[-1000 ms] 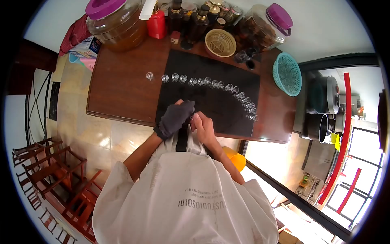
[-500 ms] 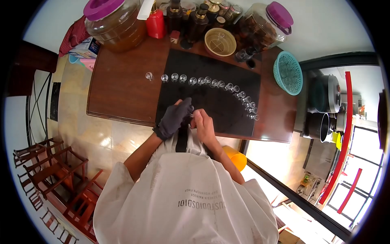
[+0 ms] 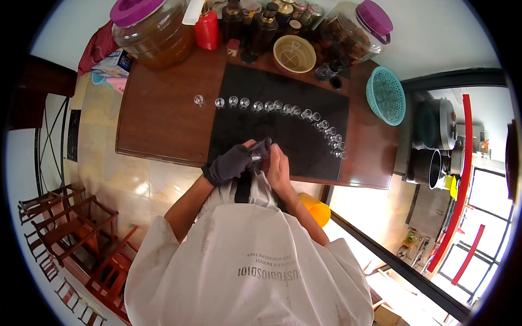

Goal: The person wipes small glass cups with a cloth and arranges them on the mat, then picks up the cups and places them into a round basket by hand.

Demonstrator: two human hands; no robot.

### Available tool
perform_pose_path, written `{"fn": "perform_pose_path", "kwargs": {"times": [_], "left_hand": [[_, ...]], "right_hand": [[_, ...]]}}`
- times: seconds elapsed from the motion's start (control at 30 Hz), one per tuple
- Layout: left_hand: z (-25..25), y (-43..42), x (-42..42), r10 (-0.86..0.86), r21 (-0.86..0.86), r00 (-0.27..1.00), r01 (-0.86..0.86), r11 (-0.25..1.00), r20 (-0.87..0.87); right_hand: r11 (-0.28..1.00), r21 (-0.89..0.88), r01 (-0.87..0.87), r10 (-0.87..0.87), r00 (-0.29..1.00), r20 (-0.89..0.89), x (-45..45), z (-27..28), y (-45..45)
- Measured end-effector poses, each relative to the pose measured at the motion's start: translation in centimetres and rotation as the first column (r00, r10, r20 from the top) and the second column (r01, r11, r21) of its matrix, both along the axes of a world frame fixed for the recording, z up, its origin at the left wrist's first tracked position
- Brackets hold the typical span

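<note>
My left hand [image 3: 228, 164], in a dark grey glove, is at the table's front edge. Its fingers are closed around a small clear glass [image 3: 256, 158], which shows as a shiny bit between the hands. My bare right hand [image 3: 278, 169] is close beside it, fingers pressed together and turned toward the glove; what they grip is hidden. Beyond the hands, several small stemmed glasses [image 3: 257, 107] stand in a curved row on a black mat [image 3: 272, 133]. At the row's left end, one glass [image 3: 199, 100] stands on bare wood.
The brown wooden table [image 3: 163, 117] holds a large jar [image 3: 152, 41], a red pump bottle [image 3: 206, 32], a beige basket [image 3: 294, 53] and a lidded jar [image 3: 348, 32] at the back. A turquoise basket [image 3: 385, 96] containing glassware sits at right. Below is a yellow bin [image 3: 315, 210].
Both hands have shifted slightly. The gloved fingers have turned, and the shiny glass between the hands shows more now. My right fingers point more upward. The row of glasses is unchanged.
</note>
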State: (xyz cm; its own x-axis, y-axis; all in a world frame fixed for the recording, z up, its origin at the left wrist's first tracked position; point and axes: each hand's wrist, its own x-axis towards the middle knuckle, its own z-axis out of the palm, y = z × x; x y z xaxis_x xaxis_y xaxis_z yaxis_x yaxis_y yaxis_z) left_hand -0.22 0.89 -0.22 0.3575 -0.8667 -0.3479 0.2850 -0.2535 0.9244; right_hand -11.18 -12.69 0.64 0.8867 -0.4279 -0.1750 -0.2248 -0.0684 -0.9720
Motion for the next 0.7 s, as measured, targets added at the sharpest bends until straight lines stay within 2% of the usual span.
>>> {"fn": "perform_pose_path", "kwargs": {"times": [0.1, 0.17, 0.2, 0.23, 0.3, 0.37, 0.4, 0.47, 0.5, 0.57, 0.6, 0.63, 0.67, 0.7], "left_hand": [[-0.2, 0.1, -0.1, -0.039, -0.018, 0.980, 0.043, 0.999, 0.194], [0.2, 0.1, -0.2, 0.000, -0.079, 0.999, 0.003, 0.997, 0.046], [0.0, 0.0, -0.3, 0.001, -0.079, 0.999, 0.003, 0.997, 0.045], [-0.3, -0.2, -0.5, 0.039, -0.158, 0.984, -0.011, 0.987, 0.176], [-0.2, -0.4, -0.7, 0.090, -0.235, 0.949, -0.018, 0.972, 0.301], [0.3, -0.6, -0.8, 0.120, -0.110, 0.991, -0.126, 0.986, -0.058], [0.2, -0.5, -0.8, 0.120, -0.110, 0.991, -0.126, 0.986, -0.059], [-0.3, -0.4, -0.7, 0.092, -0.178, 0.986, -0.066, 0.982, 0.141], [-0.6, -0.3, -0.5, 0.091, -0.178, 0.986, -0.064, 0.982, 0.142], [-1.0, -0.2, -0.1, 0.014, -0.227, 0.885, 0.104, 0.968, 0.466], [-1.0, -0.2, -0.2, 0.014, -0.228, 0.885, 0.105, 0.968, 0.466], [-1.1, -0.3, -0.2, 0.030, -0.190, 0.972, 0.016, 0.982, 0.234], [-1.1, -0.4, -0.3, 0.061, -0.132, 0.998, -0.062, 0.989, -0.012], [-1.2, -0.4, -0.3, 0.062, -0.132, 0.998, -0.063, 0.989, -0.013]], "right_hand": [[0.998, -0.065, -0.005, 0.005, 1.000, 0.004, 0.1, 0.0, -0.1], [0.996, -0.089, -0.016, 0.015, 1.000, -0.010, 0.0, 0.0, -0.2], [0.993, -0.113, -0.029, 0.026, 0.999, -0.022, 0.0, -0.1, -0.2], [0.993, -0.113, -0.031, 0.028, 0.999, -0.023, 0.0, -0.3, -0.2], [0.995, -0.103, -0.004, 0.000, 0.999, -0.036, 0.1, -0.7, -0.1], [0.992, -0.128, 0.008, -0.011, 1.000, -0.027, 0.1, -0.9, 0.0], [0.988, -0.154, 0.024, -0.027, 0.999, -0.019, 0.1, -0.9, 0.1], [0.983, -0.180, 0.029, -0.029, 1.000, 0.000, -0.1, -0.8, 0.1], [0.978, -0.206, 0.035, -0.031, 0.999, 0.019, -0.1, -0.8, 0.1], [0.974, -0.222, 0.052, -0.038, 0.997, 0.066, -0.1, -0.6, 0.1], [0.969, -0.236, 0.067, -0.042, 0.993, 0.112, 0.0, -0.6, 0.1], [0.969, -0.236, 0.068, -0.042, 0.993, 0.112, 0.0, -0.6, 0.0], [0.954, -0.292, 0.070, -0.019, 0.985, 0.174, 0.1, -0.6, -0.1], [0.935, -0.347, 0.076, 0.007, 0.972, 0.233, 0.2, -0.6, -0.2]]}}
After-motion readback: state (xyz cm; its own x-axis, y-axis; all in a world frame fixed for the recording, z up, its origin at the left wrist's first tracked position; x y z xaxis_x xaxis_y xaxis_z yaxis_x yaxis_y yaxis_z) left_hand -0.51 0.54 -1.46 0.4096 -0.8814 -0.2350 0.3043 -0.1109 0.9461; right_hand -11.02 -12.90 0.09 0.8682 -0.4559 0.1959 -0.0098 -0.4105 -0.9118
